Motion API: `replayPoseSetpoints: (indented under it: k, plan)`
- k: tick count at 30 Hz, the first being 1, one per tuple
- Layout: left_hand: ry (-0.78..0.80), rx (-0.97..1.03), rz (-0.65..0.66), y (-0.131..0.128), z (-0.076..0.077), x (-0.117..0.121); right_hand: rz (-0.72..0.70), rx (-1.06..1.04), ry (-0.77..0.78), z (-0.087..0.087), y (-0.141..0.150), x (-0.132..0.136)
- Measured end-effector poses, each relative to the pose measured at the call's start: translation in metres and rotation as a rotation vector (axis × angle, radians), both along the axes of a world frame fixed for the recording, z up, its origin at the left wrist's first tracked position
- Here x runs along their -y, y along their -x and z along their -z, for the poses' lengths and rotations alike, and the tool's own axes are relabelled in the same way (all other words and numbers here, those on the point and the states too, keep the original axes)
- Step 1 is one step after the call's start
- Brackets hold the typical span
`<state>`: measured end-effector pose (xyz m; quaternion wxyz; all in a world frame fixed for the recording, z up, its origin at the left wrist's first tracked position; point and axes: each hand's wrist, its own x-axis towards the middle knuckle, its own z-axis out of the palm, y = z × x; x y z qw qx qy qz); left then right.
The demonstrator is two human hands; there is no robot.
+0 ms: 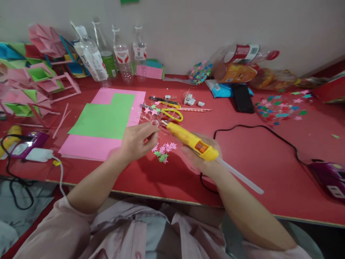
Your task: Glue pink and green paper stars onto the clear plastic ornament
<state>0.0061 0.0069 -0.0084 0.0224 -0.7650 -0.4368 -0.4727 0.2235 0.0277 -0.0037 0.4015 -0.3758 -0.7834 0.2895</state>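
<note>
My right hand [199, 153] is wrapped round a yellow hot glue gun [192, 140], with a long clear glue stick [242, 177] jutting from its back end. The gun's nozzle points left, close to the fingertips of my left hand [140, 140]. Those fingers are closed at a clear plastic piece [155, 122] whose full shape is hard to make out. Pink and green paper stars [151, 110] show on or behind it. More loose stars [163, 151] lie on the table between my hands. Yellow-handled scissors [174, 115] lie just beyond the nozzle.
Pink and green paper sheets [102, 120] lie at left, beside folded paper shapes [37, 79]. Several bottles [122, 55] stand along the wall. A phone [242, 98] and clear plastic with stars [283, 106] lie at right. A black cord [256, 126] runs to a purple power strip [329, 176].
</note>
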Motion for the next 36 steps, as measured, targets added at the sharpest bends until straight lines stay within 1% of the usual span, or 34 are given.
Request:
replayPoseSetpoints:
  k: [2, 4, 6, 7, 10, 13, 16, 18, 20, 21, 22, 24, 26, 28, 30, 32, 36]
  plan:
    - [0.072, 0.129, 0.016, -0.002, -0.002, 0.001, 0.084, 0.017, -0.096, -0.001, -0.006, -0.009]
    - [0.198, 0.290, 0.019, -0.004, -0.005, 0.002, 0.181, 0.068, -0.171, -0.002, -0.015, -0.022]
    - [0.344, 0.458, 0.044, -0.006, -0.006, 0.002, 0.253, 0.259, -0.220, 0.001, -0.025, -0.038]
    - [0.418, 0.536, 0.068, -0.006, -0.007, 0.002, 0.248, 0.358, -0.224, 0.004, -0.030, -0.045]
    - [0.645, 0.718, 0.152, -0.006, -0.009, 0.002, 0.180, 0.630, -0.146, 0.016, -0.039, -0.062]
    - [0.834, 0.844, 0.201, -0.007, -0.010, 0.003, 0.125, 0.804, -0.085, 0.028, -0.039, -0.068]
    - [0.938, 0.925, 0.234, -0.009, -0.012, 0.004, 0.100, 0.905, -0.083, 0.033, -0.038, -0.068]
    - [0.975, 0.958, 0.252, -0.010, -0.014, 0.004, 0.103, 0.937, -0.122, 0.029, -0.038, -0.065]
    - [1.008, 0.982, 0.263, -0.010, -0.015, 0.004, 0.116, 0.911, -0.211, 0.021, -0.035, -0.059]
    - [1.026, 0.994, 0.268, -0.009, -0.015, 0.003, 0.121, 0.863, -0.273, 0.014, -0.032, -0.054]
    - [1.044, 1.007, 0.274, -0.009, -0.015, 0.003, 0.097, 0.792, -0.339, 0.007, -0.027, -0.049]
    - [1.080, 1.038, 0.291, -0.009, -0.015, 0.003, -0.007, 0.589, -0.447, -0.009, -0.014, -0.037]
    - [1.113, 1.075, 0.314, -0.009, -0.015, 0.003, -0.106, 0.399, -0.490, -0.024, 0.002, -0.024]
    - [1.151, 1.101, 0.351, -0.009, -0.015, 0.004, -0.179, 0.309, -0.548, -0.035, 0.017, -0.015]
    - [1.191, 1.110, 0.396, -0.009, -0.015, 0.003, -0.226, 0.292, -0.625, -0.041, 0.027, -0.012]
    - [1.225, 1.115, 0.439, -0.009, -0.014, 0.003, -0.248, 0.297, -0.677, -0.043, 0.031, -0.013]
    - [1.276, 1.144, 0.496, -0.009, -0.013, 0.002, -0.273, 0.313, -0.691, -0.043, 0.034, -0.019]
